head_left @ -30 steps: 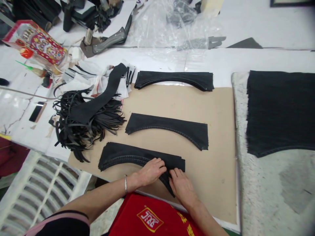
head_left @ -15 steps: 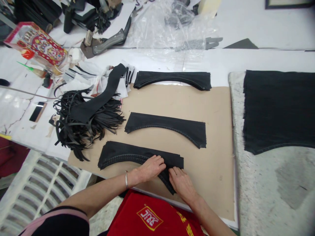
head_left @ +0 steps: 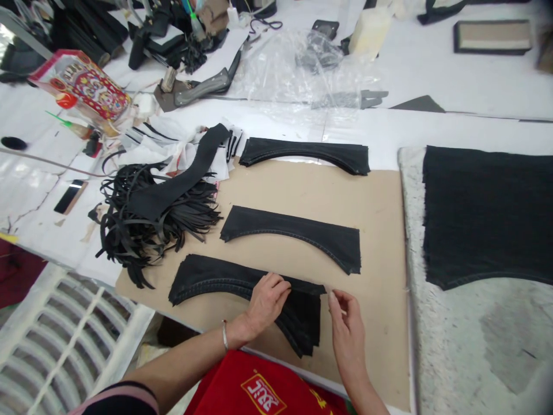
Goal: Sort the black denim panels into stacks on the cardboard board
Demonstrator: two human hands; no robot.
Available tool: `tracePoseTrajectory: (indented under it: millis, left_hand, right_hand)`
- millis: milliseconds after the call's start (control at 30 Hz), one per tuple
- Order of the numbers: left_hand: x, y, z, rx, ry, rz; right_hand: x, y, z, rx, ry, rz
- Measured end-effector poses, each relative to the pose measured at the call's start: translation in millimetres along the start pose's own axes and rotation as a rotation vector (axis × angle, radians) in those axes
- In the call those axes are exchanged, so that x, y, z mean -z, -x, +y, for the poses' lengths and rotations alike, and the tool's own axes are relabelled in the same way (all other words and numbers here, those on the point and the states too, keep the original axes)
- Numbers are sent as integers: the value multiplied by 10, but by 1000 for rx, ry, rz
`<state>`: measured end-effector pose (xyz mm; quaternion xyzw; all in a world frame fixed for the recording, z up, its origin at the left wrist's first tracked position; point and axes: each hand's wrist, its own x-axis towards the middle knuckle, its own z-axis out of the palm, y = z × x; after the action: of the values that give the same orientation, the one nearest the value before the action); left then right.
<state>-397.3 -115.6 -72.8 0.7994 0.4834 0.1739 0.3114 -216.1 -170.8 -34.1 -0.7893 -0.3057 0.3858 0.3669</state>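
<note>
A stack of curved black fabric pieces with a stitched concave edge lies on the tan board nearest me. My left hand pinches the top piece near the middle of the stack, and that piece's right end is folded up along the upper edge. Just right of this end, my right hand is raised with fingers bent and apart, with nothing visible in it. Beyond lie a second curved black piece and, at the board's far edge, another black stack.
Left of the pieces is a heap of thin black strips with a wide black strip across it. On the right, a large black fabric sheet covers part of a grey slab. Clear plastic lies at the back.
My right hand has lifted off the near stack and moved right, its fingers opening. The top piece's right end now stands folded back, showing pieces beneath. The view has tilted up slightly.
</note>
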Motion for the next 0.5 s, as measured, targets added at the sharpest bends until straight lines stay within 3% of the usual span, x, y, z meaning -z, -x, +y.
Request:
tracePoseTrajectory:
  millis: [133, 200, 300, 367, 433, 500]
  left_hand:
    - [45, 33, 91, 29, -8, 67]
    - [40, 83, 123, -5, -67, 42]
    - [35, 198, 134, -8, -51, 27]
    - [57, 278, 139, 105, 98, 76]
    - [105, 334, 153, 385, 374, 118]
    - [176, 346, 155, 778, 842, 40]
  right_hand:
    - [-88, -52, -208, -575, -518, -221]
    - [-142, -97, -302, -736, -644, -341]
    - [-208, -174, -335, -757, -555, -349]
    - [-254, -206, -315, -705, -447, -339]
    - [-299, -199, -331, -614, -381, -374]
    - [-331, -156, -414, -538, -358, -453]
